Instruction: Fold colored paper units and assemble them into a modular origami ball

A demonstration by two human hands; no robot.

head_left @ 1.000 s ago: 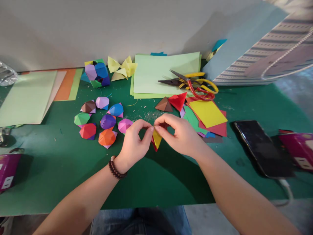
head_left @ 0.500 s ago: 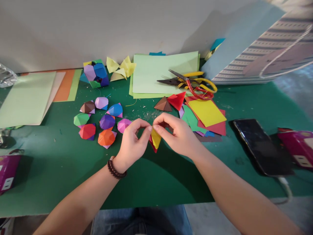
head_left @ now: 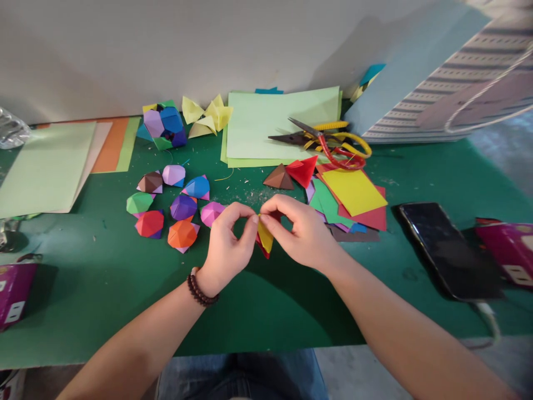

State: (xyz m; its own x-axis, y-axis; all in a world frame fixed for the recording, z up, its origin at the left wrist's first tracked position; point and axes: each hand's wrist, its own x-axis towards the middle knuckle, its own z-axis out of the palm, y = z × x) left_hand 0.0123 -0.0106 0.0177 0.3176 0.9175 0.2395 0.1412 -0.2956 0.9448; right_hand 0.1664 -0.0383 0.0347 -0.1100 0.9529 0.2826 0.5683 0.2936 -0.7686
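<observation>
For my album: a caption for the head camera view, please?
Left hand and right hand pinch a folded yellow-and-red paper piece above a green mat, beside origami balls.

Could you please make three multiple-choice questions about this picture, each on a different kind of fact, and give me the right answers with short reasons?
1. Where is the dark bead bracelet?
A. On the right wrist
B. On the left wrist
C. On the table

2. What colour is the square sheet lying on the red paper?
A. Blue
B. Green
C. Yellow

3. What is the state of the folded yellow and red paper piece?
A. Pinched between the left hand and the right hand
B. Lying on the table
C. Held by the right hand alone

Answers:
1. B, the beads circle the arm just behind that hand.
2. C, the yellow square covers much of the red paper.
3. A, both hands grip it together above the table.
</observation>
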